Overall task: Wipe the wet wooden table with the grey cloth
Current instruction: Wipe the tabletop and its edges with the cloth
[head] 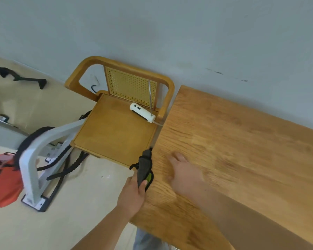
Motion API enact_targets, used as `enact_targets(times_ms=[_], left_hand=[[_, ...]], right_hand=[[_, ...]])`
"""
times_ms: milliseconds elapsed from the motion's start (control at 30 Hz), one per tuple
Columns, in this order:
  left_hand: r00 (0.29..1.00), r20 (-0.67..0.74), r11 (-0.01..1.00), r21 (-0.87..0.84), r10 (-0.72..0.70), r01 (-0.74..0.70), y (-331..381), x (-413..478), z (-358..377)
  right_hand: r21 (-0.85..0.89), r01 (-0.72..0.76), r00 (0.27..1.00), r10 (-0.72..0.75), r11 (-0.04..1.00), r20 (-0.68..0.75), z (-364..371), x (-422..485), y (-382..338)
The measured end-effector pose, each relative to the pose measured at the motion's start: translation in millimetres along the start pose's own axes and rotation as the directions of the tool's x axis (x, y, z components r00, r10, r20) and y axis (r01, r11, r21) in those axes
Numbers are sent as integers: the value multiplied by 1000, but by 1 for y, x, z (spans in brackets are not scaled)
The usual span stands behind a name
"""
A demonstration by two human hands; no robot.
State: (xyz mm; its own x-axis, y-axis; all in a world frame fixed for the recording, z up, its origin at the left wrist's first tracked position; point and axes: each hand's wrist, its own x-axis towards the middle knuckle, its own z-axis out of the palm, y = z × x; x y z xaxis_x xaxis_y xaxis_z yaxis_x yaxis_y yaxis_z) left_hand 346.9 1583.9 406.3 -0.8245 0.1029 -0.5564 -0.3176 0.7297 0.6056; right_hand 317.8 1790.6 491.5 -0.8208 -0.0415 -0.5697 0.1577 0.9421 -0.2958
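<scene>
I am gripping the grey cloth [144, 166] in my left hand [132, 195], fingers closed around its lower end, at the table's [242, 150] left edge. The cloth is standing long and bunched, pointing up and away from me. My right hand [184, 174] is lying flat, fingers open, palm down on the table near that edge. A wooden chair [114, 127] is standing beside it.

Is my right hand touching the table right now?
Touching. The head view shows the right hand lying flat, palm down, on the wooden table, with no gap visible beneath it.
</scene>
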Motion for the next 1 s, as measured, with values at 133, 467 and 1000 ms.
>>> enact_targets(times_ms=[133, 467, 1000], left_hand=[[999, -35, 1000, -8, -25, 25, -25, -27, 6], [999, -32, 999, -34, 3, -4, -44, -23, 12], [999, 8, 975, -218, 54, -51, 52, 107, 10]], right_hand=[[4, -17, 1000, 17, 1000, 25, 18, -15, -5], [-138, -107, 987, 123, 985, 108, 30, 3, -8], [-107, -148, 986, 155, 983, 64, 40, 5, -6]])
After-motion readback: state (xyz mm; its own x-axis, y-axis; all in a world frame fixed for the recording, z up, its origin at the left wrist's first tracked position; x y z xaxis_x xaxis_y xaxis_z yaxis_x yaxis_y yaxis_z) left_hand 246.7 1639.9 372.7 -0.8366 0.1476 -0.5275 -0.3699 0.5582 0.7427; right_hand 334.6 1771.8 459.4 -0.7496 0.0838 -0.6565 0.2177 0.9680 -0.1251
